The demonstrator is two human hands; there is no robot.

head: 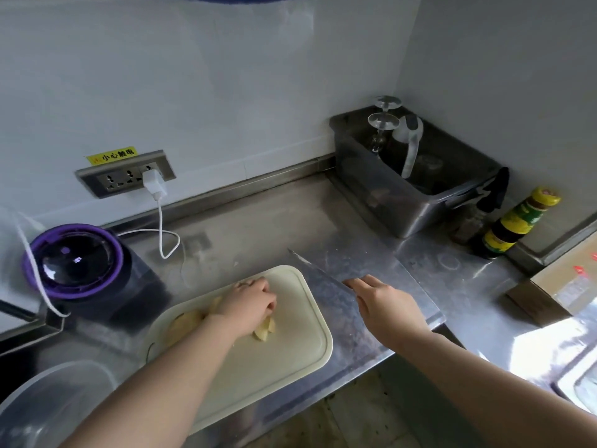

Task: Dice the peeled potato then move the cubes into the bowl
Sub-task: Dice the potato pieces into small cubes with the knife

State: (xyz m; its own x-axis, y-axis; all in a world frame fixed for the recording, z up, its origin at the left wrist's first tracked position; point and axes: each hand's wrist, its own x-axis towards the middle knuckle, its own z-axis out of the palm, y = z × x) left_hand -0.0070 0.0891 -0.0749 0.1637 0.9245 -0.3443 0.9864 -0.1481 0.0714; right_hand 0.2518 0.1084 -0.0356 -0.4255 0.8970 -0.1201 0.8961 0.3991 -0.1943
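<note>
Pale yellow potato pieces (265, 329) lie on a cream cutting board (290, 357) on the steel counter. My left hand (250, 303) rests on top of them with fingers curled over a piece, hiding part of the potato; more pieces (185, 323) show to the left of my wrist. My right hand (384, 302) grips the handle of a large knife (318, 274), index finger along the spine. The blade is raised over the board's right edge, pointing away to the far left. A clear bowl (45, 409) sits at the lower left.
A purple-rimmed appliance (74, 260) stands at the left, with a white charger and cable (155, 185) plugged into the wall socket. A steel bin (410, 185) with glasses sits at the back right, next to a sauce bottle (517, 224) and a cardboard box (562, 286).
</note>
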